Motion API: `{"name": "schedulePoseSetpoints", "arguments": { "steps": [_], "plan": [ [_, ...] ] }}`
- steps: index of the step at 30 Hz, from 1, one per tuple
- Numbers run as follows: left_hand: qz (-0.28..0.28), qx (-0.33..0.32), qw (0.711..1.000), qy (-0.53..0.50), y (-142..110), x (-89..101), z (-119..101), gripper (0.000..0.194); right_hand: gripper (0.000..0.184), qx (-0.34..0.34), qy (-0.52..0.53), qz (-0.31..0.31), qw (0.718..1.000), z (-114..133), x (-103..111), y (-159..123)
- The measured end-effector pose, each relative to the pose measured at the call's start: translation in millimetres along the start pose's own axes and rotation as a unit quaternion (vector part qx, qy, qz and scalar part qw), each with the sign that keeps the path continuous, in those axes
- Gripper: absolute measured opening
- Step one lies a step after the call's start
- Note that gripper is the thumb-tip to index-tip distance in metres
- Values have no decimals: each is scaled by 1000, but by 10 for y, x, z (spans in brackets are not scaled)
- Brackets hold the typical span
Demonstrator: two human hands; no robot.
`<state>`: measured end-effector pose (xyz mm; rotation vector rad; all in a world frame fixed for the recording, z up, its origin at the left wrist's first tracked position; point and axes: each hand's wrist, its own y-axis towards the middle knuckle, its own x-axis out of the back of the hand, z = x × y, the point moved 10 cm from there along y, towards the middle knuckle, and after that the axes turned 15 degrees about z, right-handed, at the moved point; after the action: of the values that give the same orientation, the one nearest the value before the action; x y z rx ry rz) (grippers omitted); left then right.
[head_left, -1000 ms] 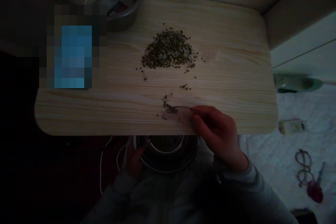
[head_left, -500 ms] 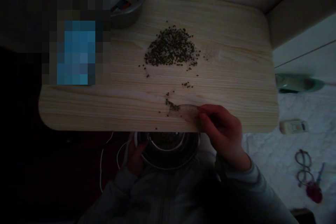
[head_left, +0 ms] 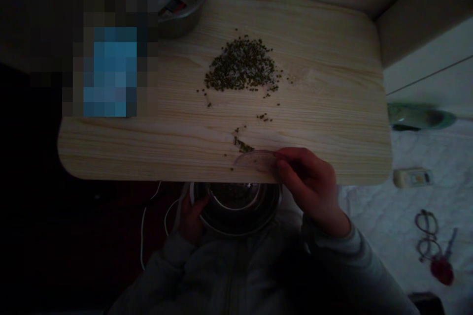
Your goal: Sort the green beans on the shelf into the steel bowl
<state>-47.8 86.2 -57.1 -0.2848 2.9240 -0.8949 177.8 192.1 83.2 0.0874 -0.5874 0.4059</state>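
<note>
My right hand (head_left: 310, 177) pinches a clear, round-edged plastic piece (head_left: 254, 159), perhaps a lid, low over the front of the wooden table (head_left: 148, 152). Just beyond its curved edge lies a short line of small green beans (head_left: 243, 145). Below the table edge, my left hand (head_left: 192, 214) grips the left rim of a metal bowl (head_left: 236, 224), which sits against my body with some beans in its bottom. A larger pile of green beans mixed with white grains (head_left: 242, 65) lies farther back on the table.
A big steel basin (head_left: 181, 22) stands at the back left, beside a blurred-out blue patch (head_left: 111, 69). On the white quilt at right are a remote control (head_left: 413, 177), scissors (head_left: 426, 236) and a green bottle-like item (head_left: 421, 116). A white cable (head_left: 142, 231) hangs at left.
The clear plastic piece in my right hand has shifted slightly toward the table's front edge, leaving the short line of beans behind it. My left hand stays on the bowl.
</note>
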Motion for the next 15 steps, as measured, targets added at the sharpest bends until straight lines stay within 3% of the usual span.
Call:
{"name": "schedulePoseSetpoints", "arguments": {
  "steps": [6, 15],
  "plan": [
    [-18, 10, 1000, 24, -9, 52, 34, 20, 15, 27, -25, 20, 999, 100, -63, 9],
    [17, 7, 1000, -1, -2, -19, -37, 18, 14, 84, -42, 89, 992, 292, -188, 53]
  ]
}}
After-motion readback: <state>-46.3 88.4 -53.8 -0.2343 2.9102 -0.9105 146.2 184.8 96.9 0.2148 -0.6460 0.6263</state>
